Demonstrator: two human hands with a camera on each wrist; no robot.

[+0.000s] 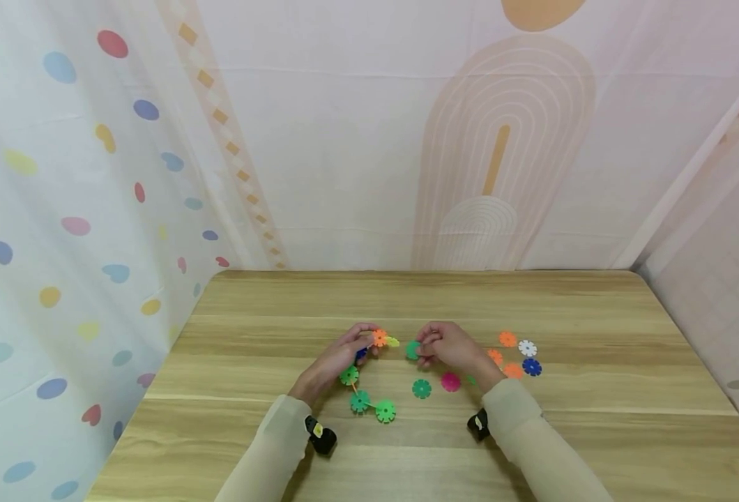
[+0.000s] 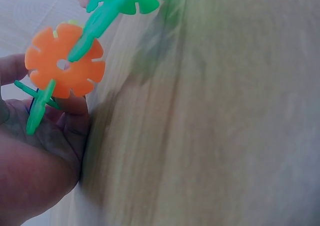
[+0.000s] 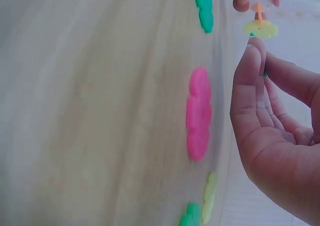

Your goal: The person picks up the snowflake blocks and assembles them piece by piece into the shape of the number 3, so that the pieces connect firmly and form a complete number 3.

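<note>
Head view, left hand: the left hand [image 1: 344, 354] grips a chain of joined plastic discs [image 1: 364, 390] at its upper end, fingers curled round the orange disc [image 1: 379, 338]; the chain's green discs trail down onto the wooden table [image 1: 595, 418].
Head view, right hand: the right hand [image 1: 451, 348] pinches a green disc [image 1: 413, 350] just beside the chain's yellow tip.
Head view, loose pieces: a green disc [image 1: 422, 388] and a pink disc [image 1: 450, 381] lie near the right wrist; orange, white and blue discs sit further right.
Left wrist view: the orange disc [image 2: 64, 61] rests in the fingers [image 2: 60, 121], green pieces slotted into its edge.
Right wrist view: the right hand's fingers [image 3: 250, 81] are curled, but what they hold is mostly hidden; the pink disc [image 3: 198, 113] lies flat on the table beside them.
</note>
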